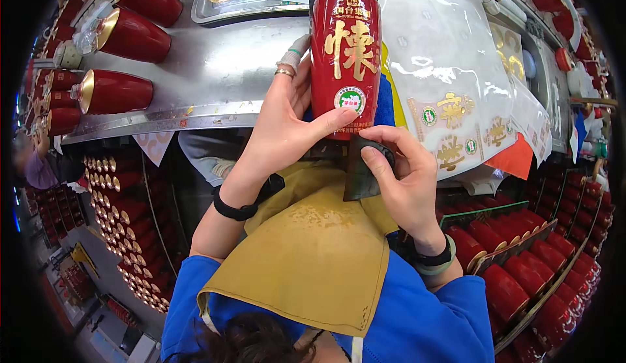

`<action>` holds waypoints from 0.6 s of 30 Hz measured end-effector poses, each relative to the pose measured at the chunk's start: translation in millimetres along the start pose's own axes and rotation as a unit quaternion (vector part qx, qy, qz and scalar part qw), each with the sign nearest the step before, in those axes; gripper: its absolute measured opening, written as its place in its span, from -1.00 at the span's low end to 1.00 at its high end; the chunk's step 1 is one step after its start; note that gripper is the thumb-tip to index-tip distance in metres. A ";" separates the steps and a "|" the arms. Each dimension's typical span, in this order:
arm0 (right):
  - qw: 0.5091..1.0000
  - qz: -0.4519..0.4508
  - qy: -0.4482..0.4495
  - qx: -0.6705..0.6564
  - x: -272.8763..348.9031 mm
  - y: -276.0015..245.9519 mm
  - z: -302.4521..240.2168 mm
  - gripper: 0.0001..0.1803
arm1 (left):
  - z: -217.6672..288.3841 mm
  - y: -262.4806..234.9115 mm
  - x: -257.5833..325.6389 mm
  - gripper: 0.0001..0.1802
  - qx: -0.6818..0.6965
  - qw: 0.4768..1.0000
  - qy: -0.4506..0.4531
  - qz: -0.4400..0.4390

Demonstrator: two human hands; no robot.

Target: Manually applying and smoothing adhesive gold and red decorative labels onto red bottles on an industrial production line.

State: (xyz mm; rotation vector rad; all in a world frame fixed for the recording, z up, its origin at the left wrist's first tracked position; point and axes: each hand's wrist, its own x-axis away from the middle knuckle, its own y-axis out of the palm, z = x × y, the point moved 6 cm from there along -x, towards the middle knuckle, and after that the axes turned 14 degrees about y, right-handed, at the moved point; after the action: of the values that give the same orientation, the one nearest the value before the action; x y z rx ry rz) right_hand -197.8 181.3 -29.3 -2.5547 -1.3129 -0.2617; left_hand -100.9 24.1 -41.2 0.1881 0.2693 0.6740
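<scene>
A glossy red bottle (345, 57) with gold lettering and a small round green-and-white emblem (350, 98) lies on the bench in front of me, its neck pointing away. My left hand (287, 112) grips it from the left, thumb pressed on the lower front beside the emblem. One finger wears a pale finger cover, another a ring. Closed around a dark flat scraper (357, 174), my right hand (407, 174) sits at the bottle's near end. Its index fingertip touches the bottle's lower edge.
At the left, several red bottles with gold collars (117, 92) lie on the metal bench (208, 70). A tray (261, 12) holds a gold decal. Transparent decal sheets (430, 43) cover the right side. Racks of red bottles (515, 272) flank me; a purple-sleeved person (40, 167) is far left.
</scene>
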 end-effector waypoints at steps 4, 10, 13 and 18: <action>1.000 0.002 0.000 -0.003 2.3 0.3 -1.0 -0.79 | -0.9 -0.1 2.4 0.16 0.000 1.000 0.005 -0.002; 1.000 -0.006 0.014 0.011 0.2 0.7 3.2 -0.78 | -3.6 -1.3 2.4 0.15 -0.001 1.000 0.013 0.000; 1.000 0.009 -0.005 0.008 2.2 1.0 -0.1 -0.78 | -0.2 0.6 1.3 0.15 -0.004 1.000 0.017 -0.004; 1.000 -0.002 0.008 0.013 -1.2 -1.4 -1.5 -0.80 | -0.1 1.4 -2.0 0.13 -0.011 1.000 0.020 -0.006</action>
State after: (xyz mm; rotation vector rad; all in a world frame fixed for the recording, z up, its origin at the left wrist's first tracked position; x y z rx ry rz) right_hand -199.7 180.7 -28.0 -2.5227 -1.3079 -0.2633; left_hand -103.3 23.9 -40.6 0.1513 0.3003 0.6684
